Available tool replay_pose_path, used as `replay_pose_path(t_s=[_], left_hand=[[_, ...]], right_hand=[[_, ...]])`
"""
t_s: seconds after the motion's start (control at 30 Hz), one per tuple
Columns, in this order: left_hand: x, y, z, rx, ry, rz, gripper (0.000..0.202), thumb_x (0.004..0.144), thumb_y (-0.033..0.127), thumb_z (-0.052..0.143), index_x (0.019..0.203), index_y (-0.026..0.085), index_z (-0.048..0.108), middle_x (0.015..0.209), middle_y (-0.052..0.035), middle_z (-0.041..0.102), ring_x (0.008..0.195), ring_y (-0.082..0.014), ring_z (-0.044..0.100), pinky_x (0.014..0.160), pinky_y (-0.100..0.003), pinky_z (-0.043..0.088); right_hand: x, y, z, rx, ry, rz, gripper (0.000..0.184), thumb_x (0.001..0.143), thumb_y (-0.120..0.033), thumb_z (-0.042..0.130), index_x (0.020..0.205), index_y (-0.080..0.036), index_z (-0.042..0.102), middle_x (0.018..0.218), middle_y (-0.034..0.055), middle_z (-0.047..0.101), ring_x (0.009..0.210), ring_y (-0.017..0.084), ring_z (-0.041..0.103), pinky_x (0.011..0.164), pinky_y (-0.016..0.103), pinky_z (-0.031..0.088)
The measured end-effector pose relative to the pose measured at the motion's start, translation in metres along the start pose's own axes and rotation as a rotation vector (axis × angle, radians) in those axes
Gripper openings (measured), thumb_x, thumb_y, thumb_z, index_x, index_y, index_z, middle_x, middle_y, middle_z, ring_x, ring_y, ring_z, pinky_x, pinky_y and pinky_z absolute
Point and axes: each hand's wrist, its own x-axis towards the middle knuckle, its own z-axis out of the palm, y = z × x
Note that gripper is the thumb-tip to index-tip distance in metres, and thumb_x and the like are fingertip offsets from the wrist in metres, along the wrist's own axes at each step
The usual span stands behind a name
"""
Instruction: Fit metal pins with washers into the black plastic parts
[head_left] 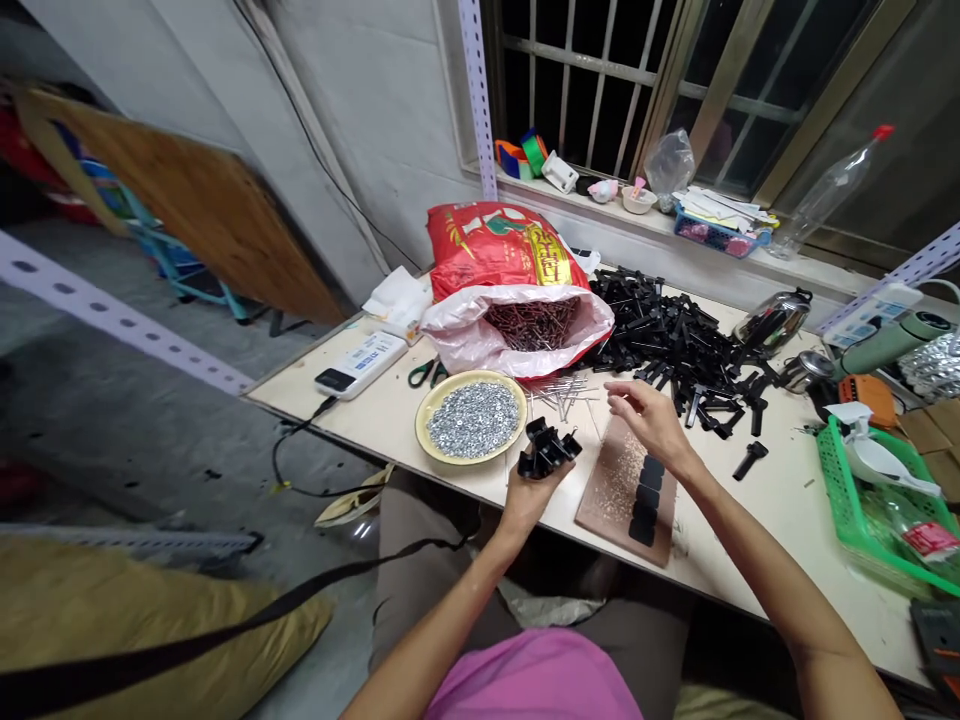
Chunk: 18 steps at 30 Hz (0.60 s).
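My left hand (526, 492) is closed around a small cluster of black plastic parts (550, 448), held above the table's front edge. My right hand (654, 425) hovers over the far end of a brown board (604, 495), its fingers loosely extended and nothing visible in them. Dark rounded squares (646, 500) run in a column along that board. Just beyond my hands lie loose thin metal pins (562, 392). Left of the black parts, a yellow bowl (427, 448) holds many small silvery metal pieces (478, 418).
An open red bag (495, 245) full of reddish-brown pins stands behind the bowl. Many black plastic parts (660, 330) are heaped at its right. Green-handled scissors (427, 374) and a white power bank (361, 366) lie left. A green basket (840, 490) sits at the right.
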Motion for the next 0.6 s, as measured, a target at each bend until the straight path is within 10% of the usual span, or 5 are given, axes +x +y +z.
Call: replay_pose_path(t_s=[0.27,0.6], left_hand=[[0.012,0.001,-0.034,0.073,0.167,0.004,0.04,0.054,0.031,0.079,0.089,0.017,0.067,0.099,-0.0098,0.073,0.099,-0.0251,0.066,0.091,-0.034,0.046],[0.037,0.002,-0.04,0.082,0.08,0.002,0.045,0.048,0.027,0.082,0.09,0.018,0.068,0.09,-0.008,0.075,0.094,-0.027,0.067,0.086,-0.038,0.051]], right_hand=[[0.016,0.002,0.077,-0.281,-0.286,0.231,0.022,0.083,-0.007,0.048,0.078,-0.013,0.068,0.077,0.0046,0.069,0.072,0.013,0.06,0.067,0.022,0.042],[0.075,-0.008,0.114,-0.482,-0.41,0.442,0.015,0.079,-0.027,0.062,0.081,-0.015,0.07,0.083,0.0093,0.071,0.082,0.02,0.064,0.066,0.024,0.041]])
